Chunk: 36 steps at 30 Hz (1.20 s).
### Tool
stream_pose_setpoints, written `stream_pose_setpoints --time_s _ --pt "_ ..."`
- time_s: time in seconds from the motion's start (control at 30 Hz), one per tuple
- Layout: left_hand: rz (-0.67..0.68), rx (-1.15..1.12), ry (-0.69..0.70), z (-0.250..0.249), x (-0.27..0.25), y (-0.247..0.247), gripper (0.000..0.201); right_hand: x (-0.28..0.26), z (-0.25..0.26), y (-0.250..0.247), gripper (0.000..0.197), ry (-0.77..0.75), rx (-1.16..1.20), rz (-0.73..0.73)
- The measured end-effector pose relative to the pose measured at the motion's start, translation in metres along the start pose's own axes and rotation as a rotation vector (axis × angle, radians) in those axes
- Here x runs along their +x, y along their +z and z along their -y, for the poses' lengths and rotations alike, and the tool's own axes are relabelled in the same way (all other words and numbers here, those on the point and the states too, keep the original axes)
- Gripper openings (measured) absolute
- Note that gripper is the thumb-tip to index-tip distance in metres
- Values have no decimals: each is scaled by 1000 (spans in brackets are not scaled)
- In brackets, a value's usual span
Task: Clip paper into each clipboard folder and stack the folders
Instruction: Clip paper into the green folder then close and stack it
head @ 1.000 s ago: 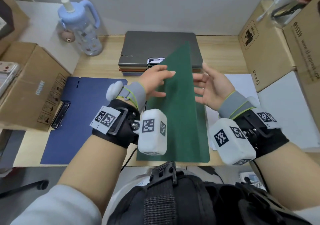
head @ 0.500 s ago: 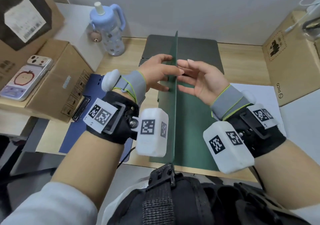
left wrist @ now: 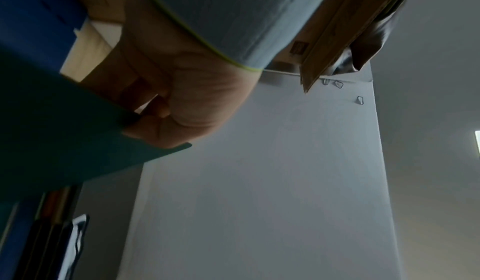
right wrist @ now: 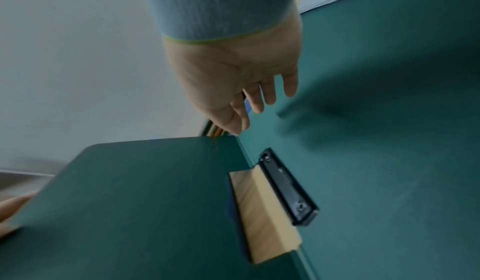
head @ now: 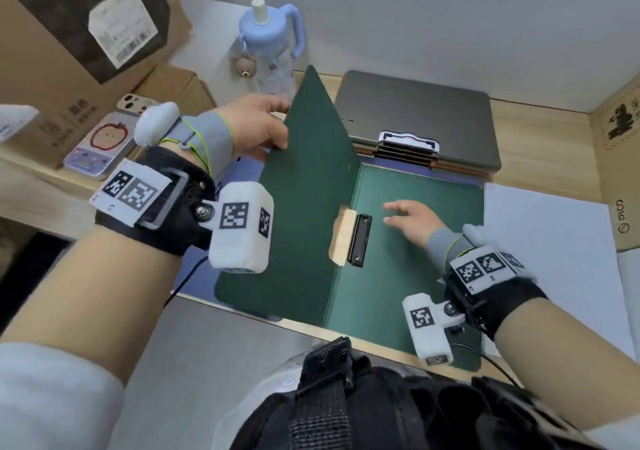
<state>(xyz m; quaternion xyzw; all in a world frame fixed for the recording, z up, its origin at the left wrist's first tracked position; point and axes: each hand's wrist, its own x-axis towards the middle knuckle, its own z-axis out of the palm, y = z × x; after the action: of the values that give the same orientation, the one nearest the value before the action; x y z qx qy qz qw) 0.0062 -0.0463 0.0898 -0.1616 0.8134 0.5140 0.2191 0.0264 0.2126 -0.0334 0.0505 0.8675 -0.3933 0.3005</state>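
Note:
A dark green clipboard folder (head: 415, 259) lies open at the desk's front edge, its right board flat on the desk. My left hand (head: 280, 124) grips the far left edge of the cover (head: 304, 207) and holds it tilted up to the left. In the left wrist view the left hand (left wrist: 158, 109) pinches that cover (left wrist: 64, 132) between thumb and fingers. A black clip (head: 360, 243) sits at the spine. My right hand (head: 398, 214) is open, fingers straight, just over the inner board; the right wrist view shows the hand (right wrist: 259, 99) beyond the clip (right wrist: 288, 185).
A stack of shut folders (head: 415, 110), grey on top with a metal clip (head: 408, 139), lies at the back. A blue folder (head: 194, 276) lies under the green one on the left. White paper (head: 540, 241) is on the right. A blue bottle (head: 270, 44), a phone (head: 104, 144) and cardboard boxes (head: 616, 158) stand around.
The green cover, upright half a second ago, has swung over to the left in my left hand. My right hand has let go of it and dropped onto the inner board.

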Motion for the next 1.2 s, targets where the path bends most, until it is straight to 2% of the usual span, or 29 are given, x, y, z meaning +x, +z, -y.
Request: stream_pose_setpoints --time_s 0.17,0.27,0.43,0.6,0.77,0.9,1.0,1.13,1.2 --pt "-120 38 -117 41 17 -29 58 19 -14 10 68 69 -305 1" --pt "-176 170 -151 65 28 -35 60 19 -20 12 83 102 -397 25" --pt "-244 308 -196 95 39 -31 60 16 -26 19 91 125 -571 54" --pt "-220 329 -286 118 53 -32 64 18 -32 23 98 119 -682 25" --pt "-216 388 -310 134 67 -29 37 17 -34 27 98 116 -689 5" --pt "-235 411 -405 139 74 -24 10 17 -33 27 97 113 -698 -2" --pt "-219 429 -453 137 72 -20 18 17 -33 28 97 111 -692 -10" --pt "-216 444 -498 138 70 -18 50 18 -34 29 97 107 -683 -10" --pt "-210 425 -499 135 68 -15 52 18 -34 29 96 105 -682 -7"
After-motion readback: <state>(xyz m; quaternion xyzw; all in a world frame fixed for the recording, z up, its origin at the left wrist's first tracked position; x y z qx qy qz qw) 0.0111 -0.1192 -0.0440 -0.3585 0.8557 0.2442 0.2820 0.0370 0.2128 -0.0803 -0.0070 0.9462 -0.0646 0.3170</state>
